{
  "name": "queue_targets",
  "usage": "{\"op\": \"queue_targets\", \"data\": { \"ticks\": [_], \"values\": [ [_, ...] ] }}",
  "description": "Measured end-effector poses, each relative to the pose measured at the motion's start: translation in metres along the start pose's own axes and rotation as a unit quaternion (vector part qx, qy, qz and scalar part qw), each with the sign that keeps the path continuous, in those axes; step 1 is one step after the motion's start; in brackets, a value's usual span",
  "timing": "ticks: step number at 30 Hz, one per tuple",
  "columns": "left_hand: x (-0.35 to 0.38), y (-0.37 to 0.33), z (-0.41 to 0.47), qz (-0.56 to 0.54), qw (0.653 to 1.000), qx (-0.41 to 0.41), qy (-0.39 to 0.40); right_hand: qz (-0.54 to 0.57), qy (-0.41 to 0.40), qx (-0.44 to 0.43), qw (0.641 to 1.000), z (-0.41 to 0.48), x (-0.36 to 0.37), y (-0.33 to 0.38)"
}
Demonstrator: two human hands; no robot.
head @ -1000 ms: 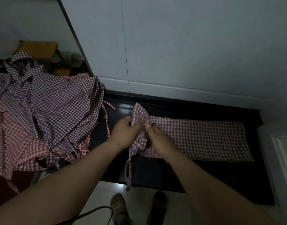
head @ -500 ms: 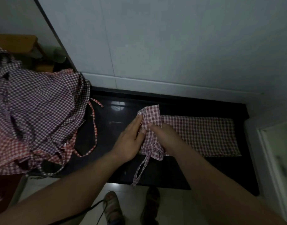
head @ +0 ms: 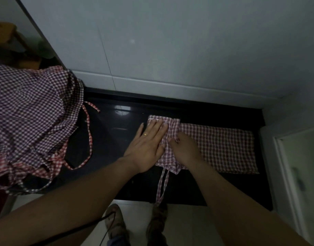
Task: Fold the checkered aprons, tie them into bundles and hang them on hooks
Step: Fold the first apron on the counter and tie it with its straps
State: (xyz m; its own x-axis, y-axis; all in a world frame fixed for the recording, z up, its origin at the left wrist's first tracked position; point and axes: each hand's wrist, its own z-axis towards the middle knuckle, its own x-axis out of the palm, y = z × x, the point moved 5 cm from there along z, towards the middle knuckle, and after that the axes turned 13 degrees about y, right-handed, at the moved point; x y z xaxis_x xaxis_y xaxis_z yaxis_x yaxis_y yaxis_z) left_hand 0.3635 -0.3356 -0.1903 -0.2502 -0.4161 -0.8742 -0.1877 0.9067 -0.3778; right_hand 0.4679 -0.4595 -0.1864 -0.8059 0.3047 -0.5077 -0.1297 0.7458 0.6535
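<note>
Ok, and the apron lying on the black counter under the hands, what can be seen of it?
The folded apron is thin red-and-white checked cloth, folded into a long flat strip that lies left to right on the glossy black counter. Its left end is doubled over into a thicker pad. The left hand presses flat on that pad with straight fingers; the right hand pinches the cloth beside it. Narrow ties hang over the counter's front edge.

Red/white check apron point(head: 218, 148); purple check pile point(head: 31, 107); black counter point(head: 110, 132).
</note>
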Motion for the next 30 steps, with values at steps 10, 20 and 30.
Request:
{"op": "queue_targets", "data": {
  "ticks": [10,20,30],
  "values": [
    [-0.006,0.003,-0.003,-0.030,0.999,-0.021,-0.012,-0.038,0.069,-0.052,0.996,-0.003,-0.001,0.007],
    [0.007,-0.008,0.005,-0.012,0.997,-0.072,0.010,-0.119,0.035,-0.046,0.991,-0.016,-0.004,-0.008],
    [0.021,-0.013,0.009,0.023,0.996,-0.086,-0.012,-0.278,-0.042,-0.176,0.943,-0.012,0.017,-0.010]
  ]
}}
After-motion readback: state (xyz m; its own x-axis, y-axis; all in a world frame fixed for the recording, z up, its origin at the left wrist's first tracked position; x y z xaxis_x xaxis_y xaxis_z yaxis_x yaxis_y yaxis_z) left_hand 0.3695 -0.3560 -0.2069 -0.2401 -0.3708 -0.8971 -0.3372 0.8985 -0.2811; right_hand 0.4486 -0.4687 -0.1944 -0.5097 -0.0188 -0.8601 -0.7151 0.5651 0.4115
